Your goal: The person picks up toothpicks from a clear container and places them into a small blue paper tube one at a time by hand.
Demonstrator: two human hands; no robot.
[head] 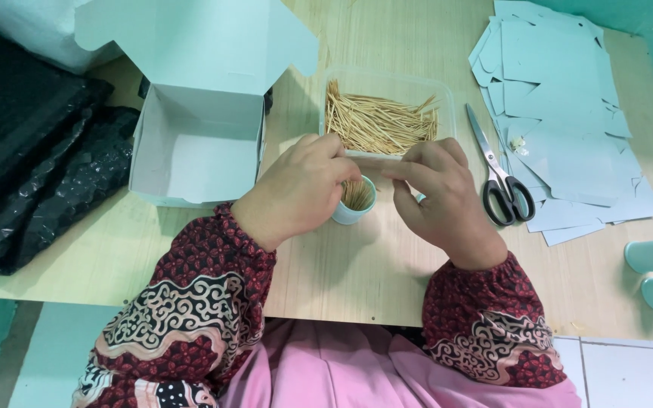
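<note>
Looks like the filling step: both hands sit over a small pale cup point(354, 202) of toothpicks on the bench point(357, 264), just in front of the clear tray of loose toothpicks point(382, 121). The left hand point(296, 189) curls its fingers round the cup's far rim; the right hand point(436, 193) pinches something thin toward it, probably a few picks, but they're blurred. Next move likely needs the bundle squared and dropped in upright. Cup's base is partly hidden; scissors point(502, 177) lie right of the tray.
</note>
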